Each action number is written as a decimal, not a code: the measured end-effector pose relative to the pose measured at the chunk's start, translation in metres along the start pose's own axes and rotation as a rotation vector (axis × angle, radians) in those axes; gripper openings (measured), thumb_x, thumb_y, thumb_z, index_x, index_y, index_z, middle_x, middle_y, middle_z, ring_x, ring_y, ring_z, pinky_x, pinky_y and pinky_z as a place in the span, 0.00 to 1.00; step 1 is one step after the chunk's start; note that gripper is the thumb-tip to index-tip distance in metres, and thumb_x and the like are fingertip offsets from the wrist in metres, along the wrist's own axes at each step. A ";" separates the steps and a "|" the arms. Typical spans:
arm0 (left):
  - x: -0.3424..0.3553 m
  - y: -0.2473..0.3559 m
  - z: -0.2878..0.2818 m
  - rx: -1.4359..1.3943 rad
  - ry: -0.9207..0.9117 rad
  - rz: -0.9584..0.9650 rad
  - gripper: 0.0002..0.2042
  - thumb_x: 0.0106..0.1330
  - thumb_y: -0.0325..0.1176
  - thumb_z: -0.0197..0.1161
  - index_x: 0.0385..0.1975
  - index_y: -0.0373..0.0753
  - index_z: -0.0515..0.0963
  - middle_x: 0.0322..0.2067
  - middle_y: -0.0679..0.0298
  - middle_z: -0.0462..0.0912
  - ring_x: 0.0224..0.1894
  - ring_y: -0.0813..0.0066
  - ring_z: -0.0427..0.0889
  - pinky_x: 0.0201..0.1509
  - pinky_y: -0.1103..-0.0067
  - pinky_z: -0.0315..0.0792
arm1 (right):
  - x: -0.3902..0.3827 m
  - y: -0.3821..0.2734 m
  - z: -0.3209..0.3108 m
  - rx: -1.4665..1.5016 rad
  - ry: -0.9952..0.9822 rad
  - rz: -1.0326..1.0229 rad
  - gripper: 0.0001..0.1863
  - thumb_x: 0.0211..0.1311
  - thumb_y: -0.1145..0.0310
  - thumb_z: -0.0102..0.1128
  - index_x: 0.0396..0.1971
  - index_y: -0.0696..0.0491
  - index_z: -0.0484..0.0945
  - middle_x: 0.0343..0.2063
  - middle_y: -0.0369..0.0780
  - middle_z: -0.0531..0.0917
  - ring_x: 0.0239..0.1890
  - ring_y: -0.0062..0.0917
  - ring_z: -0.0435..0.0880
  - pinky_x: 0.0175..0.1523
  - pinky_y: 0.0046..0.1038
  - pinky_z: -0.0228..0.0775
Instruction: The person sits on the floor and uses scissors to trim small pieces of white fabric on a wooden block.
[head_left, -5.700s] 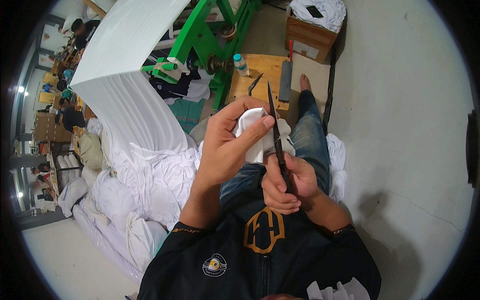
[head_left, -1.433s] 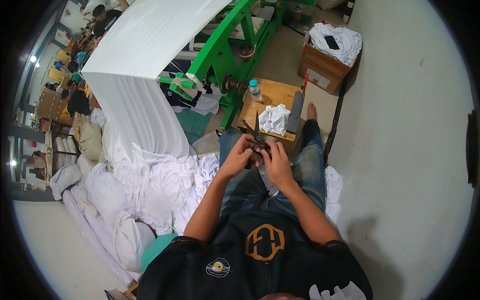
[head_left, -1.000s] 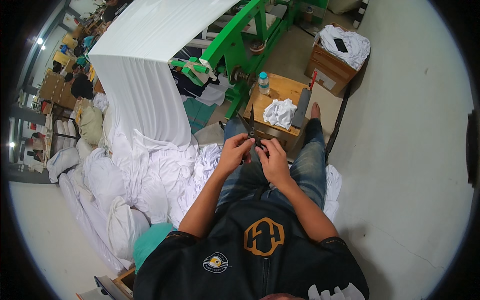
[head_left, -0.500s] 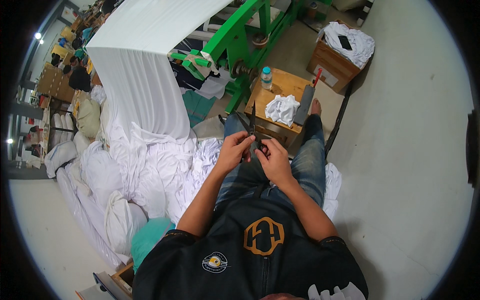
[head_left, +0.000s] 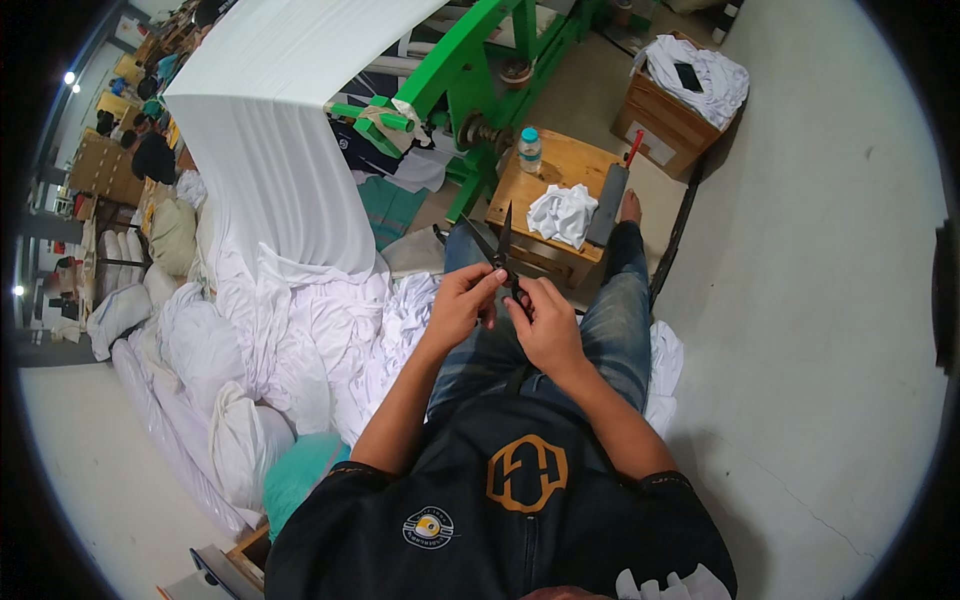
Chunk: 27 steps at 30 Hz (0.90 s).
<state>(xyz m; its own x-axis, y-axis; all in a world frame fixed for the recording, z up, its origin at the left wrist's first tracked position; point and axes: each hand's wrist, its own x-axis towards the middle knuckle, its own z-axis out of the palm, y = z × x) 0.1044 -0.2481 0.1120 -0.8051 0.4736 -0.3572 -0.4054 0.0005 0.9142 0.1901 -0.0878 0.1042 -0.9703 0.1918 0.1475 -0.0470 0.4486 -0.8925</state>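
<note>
Above my lap I hold dark scissors [head_left: 503,240], their two blades parted in a V and pointing away from me. My left hand [head_left: 464,305] pinches them near the pivot with thumb and fingers. Around the handle end my right hand [head_left: 545,322] is closed, its fingers covering most of the loops. Just beyond the blades stands a low wooden stool [head_left: 571,159]. A crumpled white cloth [head_left: 562,215] and a capped water bottle [head_left: 530,150] rest on that stool.
Ahead is a green machine frame [head_left: 447,85] with a wide white fabric sheet [head_left: 290,170] draped down to a heap of white fabric [head_left: 290,340] at my left. A cardboard box [head_left: 663,125] holds white cloth and a phone [head_left: 687,77]. A grey wall [head_left: 800,250] rises on my right.
Both hands and the scissors stay in nearly the same place. My right fingers have shifted slightly at the handles, and the whole view has moved a little.
</note>
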 end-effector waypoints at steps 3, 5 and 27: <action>-0.002 0.008 -0.004 -0.005 0.000 0.006 0.15 0.79 0.38 0.64 0.33 0.32 0.81 0.16 0.73 0.66 0.16 0.82 0.71 0.20 0.80 0.68 | 0.004 -0.006 -0.008 0.088 -0.023 0.005 0.14 0.70 0.71 0.68 0.50 0.61 0.82 0.38 0.47 0.84 0.34 0.35 0.87 0.41 0.35 0.80; -0.001 0.013 -0.011 0.002 0.015 0.012 0.15 0.79 0.38 0.65 0.34 0.31 0.81 0.16 0.72 0.65 0.15 0.80 0.71 0.21 0.80 0.67 | 0.010 -0.008 -0.022 0.226 -0.012 0.018 0.14 0.72 0.69 0.68 0.50 0.62 0.83 0.37 0.47 0.85 0.34 0.32 0.88 0.40 0.33 0.79; 0.045 0.022 -0.007 -1.474 -1.020 0.354 0.09 0.75 0.23 0.59 0.30 0.35 0.79 0.18 0.62 0.74 0.16 0.73 0.82 0.18 0.80 0.73 | 0.247 0.217 -0.011 -0.860 0.011 0.113 0.13 0.64 0.74 0.62 0.46 0.63 0.85 0.50 0.52 0.82 0.57 0.46 0.81 0.64 0.42 0.77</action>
<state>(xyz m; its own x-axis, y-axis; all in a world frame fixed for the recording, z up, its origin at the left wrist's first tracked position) 0.0561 -0.2330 0.1145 -0.6087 0.5698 0.5520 -0.7558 -0.6281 -0.1851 -0.0573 0.0659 -0.0481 -0.9558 0.2815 0.0850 0.2497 0.9296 -0.2709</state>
